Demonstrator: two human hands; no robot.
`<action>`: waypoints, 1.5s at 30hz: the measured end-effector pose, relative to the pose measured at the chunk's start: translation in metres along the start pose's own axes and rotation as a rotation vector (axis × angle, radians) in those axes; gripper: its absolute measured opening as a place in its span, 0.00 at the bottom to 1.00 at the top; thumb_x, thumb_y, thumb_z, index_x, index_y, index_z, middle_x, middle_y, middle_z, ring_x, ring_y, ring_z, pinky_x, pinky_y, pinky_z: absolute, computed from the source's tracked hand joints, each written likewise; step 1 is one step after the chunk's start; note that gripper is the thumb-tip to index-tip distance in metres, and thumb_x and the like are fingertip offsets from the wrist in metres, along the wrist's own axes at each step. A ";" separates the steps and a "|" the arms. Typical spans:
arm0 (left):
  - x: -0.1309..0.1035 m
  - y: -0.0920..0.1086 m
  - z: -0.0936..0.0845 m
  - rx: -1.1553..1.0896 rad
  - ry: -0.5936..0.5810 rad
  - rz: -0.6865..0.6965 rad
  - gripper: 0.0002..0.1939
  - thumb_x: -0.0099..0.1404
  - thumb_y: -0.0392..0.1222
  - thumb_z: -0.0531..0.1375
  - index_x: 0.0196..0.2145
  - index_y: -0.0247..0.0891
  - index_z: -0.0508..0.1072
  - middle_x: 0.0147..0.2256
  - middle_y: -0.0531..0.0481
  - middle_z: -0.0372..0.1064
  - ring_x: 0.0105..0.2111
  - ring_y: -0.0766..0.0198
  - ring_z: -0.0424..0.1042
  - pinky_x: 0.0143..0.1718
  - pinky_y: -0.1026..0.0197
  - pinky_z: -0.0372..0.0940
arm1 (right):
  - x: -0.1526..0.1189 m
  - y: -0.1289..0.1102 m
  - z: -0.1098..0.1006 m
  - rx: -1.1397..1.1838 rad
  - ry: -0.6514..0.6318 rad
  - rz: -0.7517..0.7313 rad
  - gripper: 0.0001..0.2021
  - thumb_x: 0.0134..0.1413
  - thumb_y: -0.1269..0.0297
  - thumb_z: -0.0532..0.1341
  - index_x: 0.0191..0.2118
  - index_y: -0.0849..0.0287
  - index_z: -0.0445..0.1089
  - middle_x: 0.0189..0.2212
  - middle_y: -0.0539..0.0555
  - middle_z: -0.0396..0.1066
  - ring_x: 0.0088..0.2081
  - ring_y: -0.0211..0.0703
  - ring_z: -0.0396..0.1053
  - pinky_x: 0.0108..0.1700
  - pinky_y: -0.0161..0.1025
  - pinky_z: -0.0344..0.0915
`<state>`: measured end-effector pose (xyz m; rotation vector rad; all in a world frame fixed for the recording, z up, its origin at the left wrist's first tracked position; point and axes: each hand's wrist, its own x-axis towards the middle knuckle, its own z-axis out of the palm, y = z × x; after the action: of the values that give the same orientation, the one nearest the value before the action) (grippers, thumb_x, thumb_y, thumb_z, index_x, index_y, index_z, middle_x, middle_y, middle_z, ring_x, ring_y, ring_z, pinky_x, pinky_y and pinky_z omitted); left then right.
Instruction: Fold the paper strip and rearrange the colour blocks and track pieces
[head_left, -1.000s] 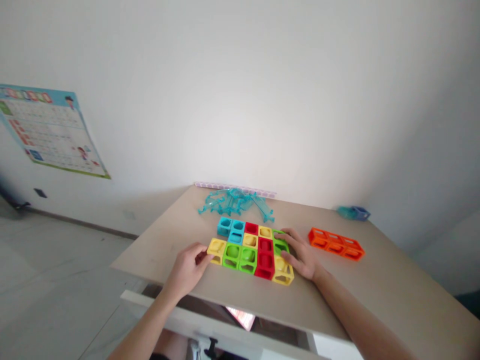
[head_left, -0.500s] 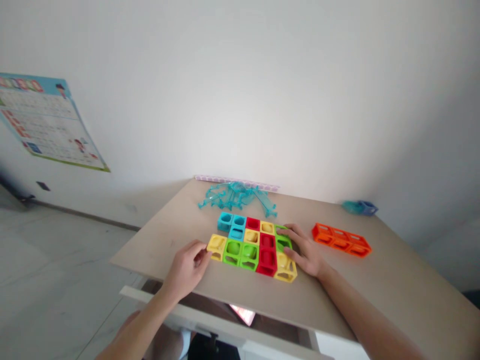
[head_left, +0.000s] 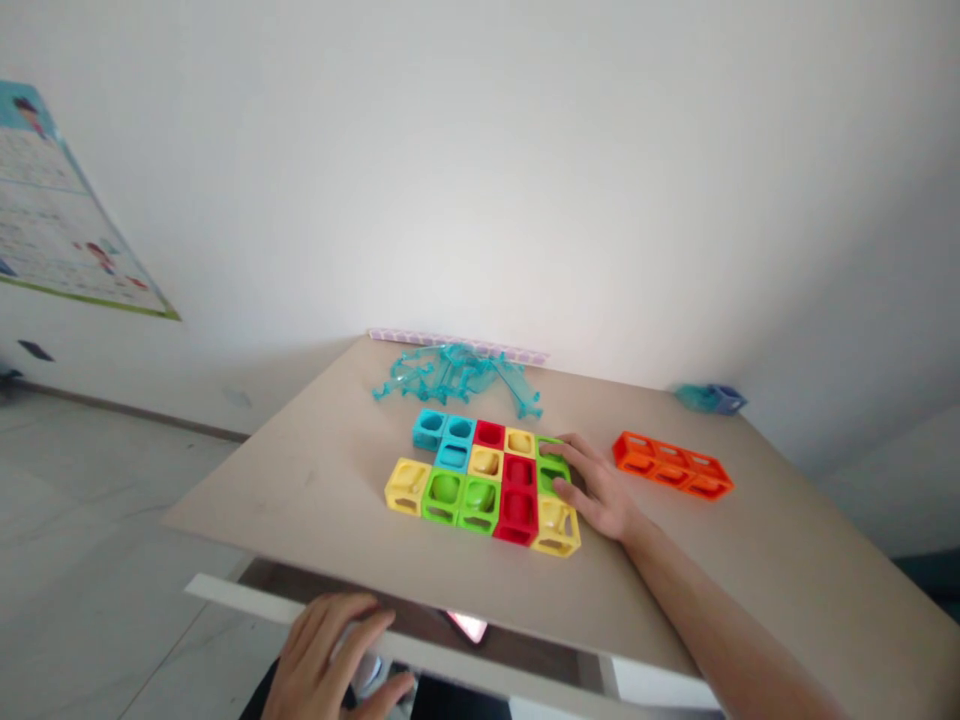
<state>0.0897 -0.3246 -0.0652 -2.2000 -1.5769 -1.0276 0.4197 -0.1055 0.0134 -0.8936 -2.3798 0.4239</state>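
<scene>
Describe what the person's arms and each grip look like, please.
Left grip and right grip are bare human hands: no gloves, and no rings that I can make out. The right forearm is bare too, with no sleeve, watch or bracelet showing. The left forearm is out of frame.

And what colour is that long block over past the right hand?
The long block is orange; it shows best in the head view.

From my distant post, I see coloured blocks of smooth plastic with a slight shine. The turquoise pieces look like translucent, glossy plastic, and the orange strip is also smooth plastic. The tabletop appears matt; the poster looks like paper.
</scene>
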 end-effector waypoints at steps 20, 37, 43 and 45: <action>0.017 -0.012 -0.013 0.248 -0.210 -0.255 0.41 0.55 0.53 0.65 0.63 0.44 0.57 0.60 0.38 0.59 0.60 0.41 0.56 0.60 0.30 0.27 | -0.001 0.010 0.003 -0.044 0.035 -0.041 0.19 0.63 0.54 0.52 0.56 0.55 0.64 0.47 0.60 0.65 0.46 0.52 0.68 0.48 0.49 0.66; 0.052 0.006 0.026 0.476 -0.062 -0.418 0.21 0.50 0.27 0.61 0.43 0.36 0.72 0.42 0.40 0.65 0.43 0.45 0.64 0.56 0.35 0.46 | -0.003 0.004 0.002 -0.038 0.032 -0.006 0.20 0.63 0.54 0.53 0.56 0.55 0.64 0.47 0.60 0.66 0.41 0.49 0.70 0.44 0.47 0.69; 0.053 0.004 0.024 0.507 -0.040 -0.405 0.17 0.51 0.27 0.58 0.40 0.38 0.72 0.38 0.42 0.64 0.41 0.47 0.63 0.54 0.37 0.50 | -0.002 0.002 0.003 -0.056 0.071 -0.010 0.20 0.62 0.55 0.53 0.56 0.54 0.66 0.46 0.60 0.68 0.44 0.51 0.69 0.46 0.47 0.68; 0.055 0.005 0.024 0.505 -0.048 -0.408 0.17 0.51 0.27 0.58 0.39 0.38 0.71 0.38 0.42 0.64 0.40 0.47 0.64 0.53 0.37 0.50 | -0.002 0.002 0.003 -0.054 0.078 -0.004 0.20 0.62 0.54 0.53 0.56 0.55 0.66 0.45 0.60 0.68 0.43 0.50 0.70 0.45 0.46 0.68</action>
<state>0.1129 -0.2727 -0.0451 -1.6148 -2.0834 -0.5712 0.4198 -0.1060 0.0093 -0.9121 -2.3311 0.3188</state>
